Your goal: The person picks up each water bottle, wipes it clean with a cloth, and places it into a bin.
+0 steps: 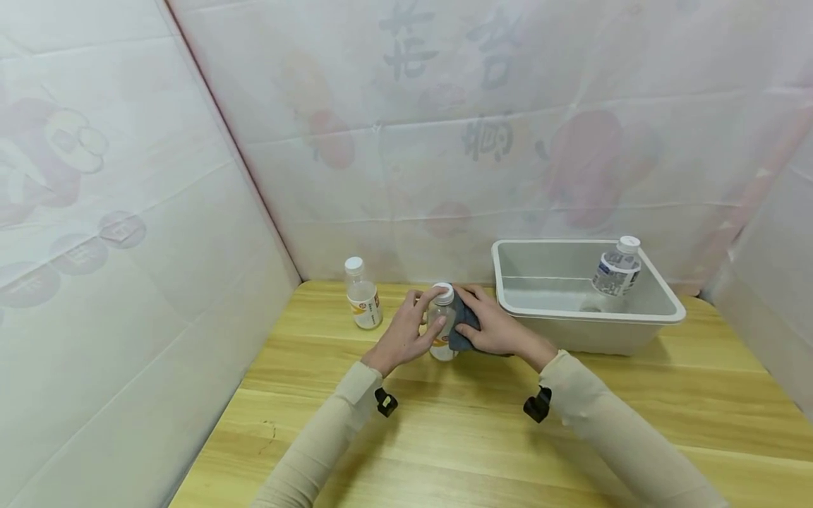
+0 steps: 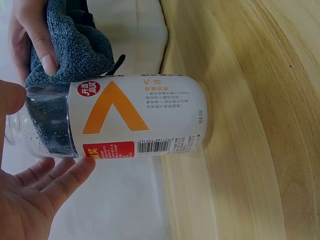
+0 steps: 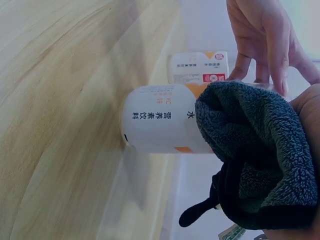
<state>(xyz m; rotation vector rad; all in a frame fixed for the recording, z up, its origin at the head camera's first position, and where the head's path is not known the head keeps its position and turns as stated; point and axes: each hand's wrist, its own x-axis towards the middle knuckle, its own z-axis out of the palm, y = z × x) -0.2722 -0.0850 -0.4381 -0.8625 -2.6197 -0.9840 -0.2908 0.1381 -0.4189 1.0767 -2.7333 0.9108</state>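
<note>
A clear plastic bottle [image 1: 443,352] with a white cap and a white-and-orange label [image 2: 115,115] stands upright on the wooden table. My left hand [image 1: 405,333] grips its upper part from the left, thumb on one side and fingers on the other. On the opposite side, my right hand [image 1: 498,329] holds a dark blue-grey terry cloth [image 3: 250,140] against the bottle's shoulder and upper label. The cloth [image 2: 82,55] has a black edge and a small black loop. Droplets speckle the bottle's clear upper wall in the left wrist view.
A second, similar bottle [image 1: 365,305] stands to the left, near the back. At the right is a pale grey bin [image 1: 591,315], with a capped, labelled bottle [image 1: 617,274] leaning inside it. Printed white sheeting [image 1: 381,190] walls off the back and sides of the table [image 1: 444,451].
</note>
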